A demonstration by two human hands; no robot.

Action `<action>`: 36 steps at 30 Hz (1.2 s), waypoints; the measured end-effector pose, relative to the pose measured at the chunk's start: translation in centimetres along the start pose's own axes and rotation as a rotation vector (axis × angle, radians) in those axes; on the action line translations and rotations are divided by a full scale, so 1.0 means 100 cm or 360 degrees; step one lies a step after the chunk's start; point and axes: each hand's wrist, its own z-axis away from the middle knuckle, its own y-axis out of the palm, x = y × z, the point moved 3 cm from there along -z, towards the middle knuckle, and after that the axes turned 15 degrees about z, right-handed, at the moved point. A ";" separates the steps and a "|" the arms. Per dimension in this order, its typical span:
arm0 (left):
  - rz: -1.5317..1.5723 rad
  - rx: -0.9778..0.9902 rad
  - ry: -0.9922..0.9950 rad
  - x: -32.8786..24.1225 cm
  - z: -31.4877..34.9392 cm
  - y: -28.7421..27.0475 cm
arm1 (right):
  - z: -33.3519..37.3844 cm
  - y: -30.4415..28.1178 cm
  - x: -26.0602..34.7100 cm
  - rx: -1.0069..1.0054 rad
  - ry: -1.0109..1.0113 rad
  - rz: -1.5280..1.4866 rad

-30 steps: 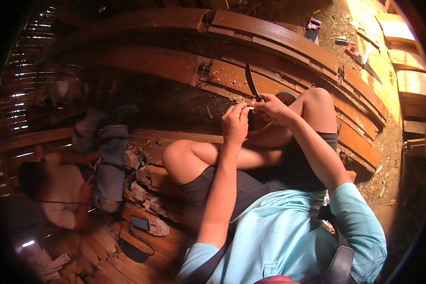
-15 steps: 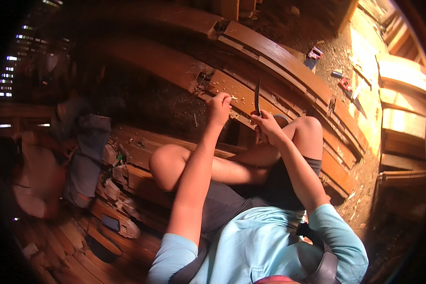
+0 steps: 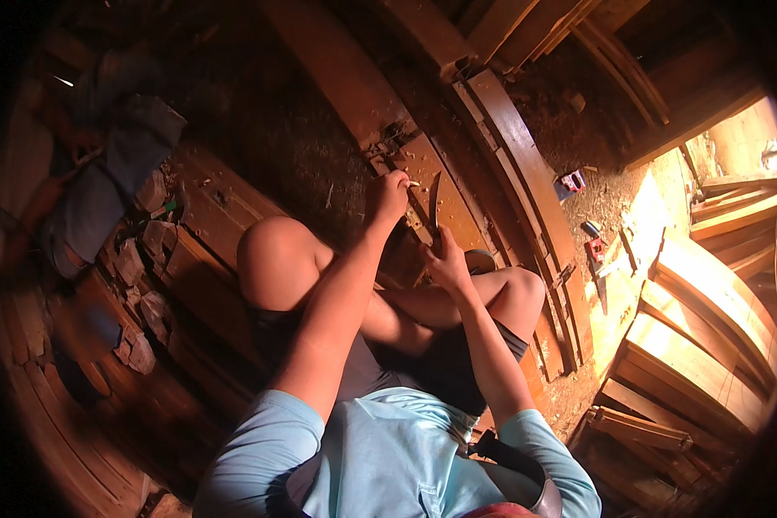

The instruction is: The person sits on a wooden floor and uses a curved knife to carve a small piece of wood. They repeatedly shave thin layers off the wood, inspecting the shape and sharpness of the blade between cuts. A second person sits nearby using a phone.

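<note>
evidently two hands are busy, each with one thing; the left hand (image 3: 388,195) pinches one pale sliver (image 3: 414,184) in its fingertips; the right hand (image 3: 445,259) is closed round the handle of one curved knife (image 3: 434,200), the dark blade pointing away from the body, just beside the sliver but apart from it; beyond them lies one brown plank (image 3: 459,207) dotted with shavings too many to count; farther right, two saws lie on the ground, a first red-handled saw (image 3: 568,186) and a second red-handled saw (image 3: 595,250); any lettering on them is too small to tell; at left, one co-worker (image 3: 129,164) in blue trousers sits near one small green item (image 3: 162,210).
</note>
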 end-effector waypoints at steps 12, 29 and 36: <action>-0.0343 0.0202 0.0211 -0.009 0.015 0.013 | 0.006 0.004 -0.004 0.0079 0.0093 0.0161; -0.0637 0.0325 0.0309 -0.028 0.022 0.010 | 0.006 0.001 -0.002 -0.0013 0.0141 0.0103; -0.0602 0.0259 0.0304 -0.028 0.022 0.006 | 0.009 -0.004 0.010 -0.0133 0.0132 0.0107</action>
